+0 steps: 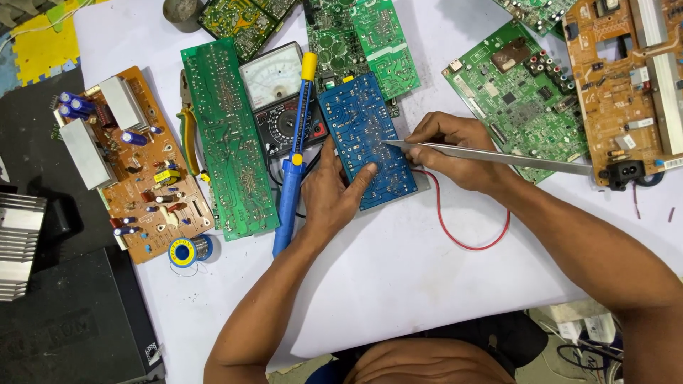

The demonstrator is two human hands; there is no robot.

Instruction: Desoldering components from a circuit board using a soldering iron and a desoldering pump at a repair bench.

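Left hand [333, 192] flat, fingers spread, pinning blue board [366, 139] mid-worktop. Right hand [455, 151] fingers pinching tweezers [491, 155], tip on board. Best: press firm, steady wrist, light touch.

A white counter [398, 284] carries a blue circuit board [366, 139], green boards [228, 142], orange boards [139, 167] and a multimeter [277, 92]. A blue soldering iron [292, 178], a solder spool [186, 251] and a red wire [455, 227] lie there too.

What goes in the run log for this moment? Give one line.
left hand: steadies blue board | right hand: holds tweezers, tip on board | soldering iron: lies left of board | table: white
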